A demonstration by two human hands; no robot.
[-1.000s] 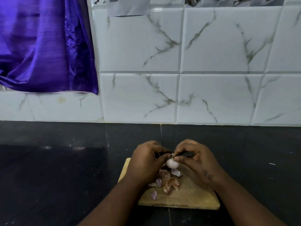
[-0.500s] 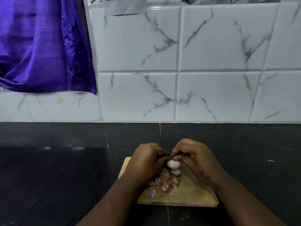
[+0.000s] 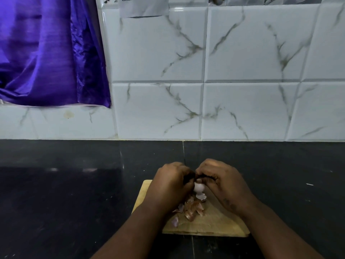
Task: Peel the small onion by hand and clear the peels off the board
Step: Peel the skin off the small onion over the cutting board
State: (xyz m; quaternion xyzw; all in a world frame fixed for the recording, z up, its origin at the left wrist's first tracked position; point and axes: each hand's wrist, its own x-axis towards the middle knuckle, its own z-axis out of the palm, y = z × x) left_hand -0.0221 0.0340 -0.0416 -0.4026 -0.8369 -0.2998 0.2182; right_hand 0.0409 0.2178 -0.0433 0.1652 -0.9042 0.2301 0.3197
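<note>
Observed over a wooden board (image 3: 222,224) on a dark counter (image 3: 74,184). Left hand (image 3: 170,186) and right hand (image 3: 222,184) found close together above the board's far end, fingers of both curled and pinching the onion (image 3: 198,187) between them — pale, mostly bare, held just above the board. Peels (image 3: 193,208) noted in a loose heap directly beneath, one purple scrap (image 3: 175,221) lying apart nearer the front edge. Exact fingertip contact not discernible — blurred.
</note>
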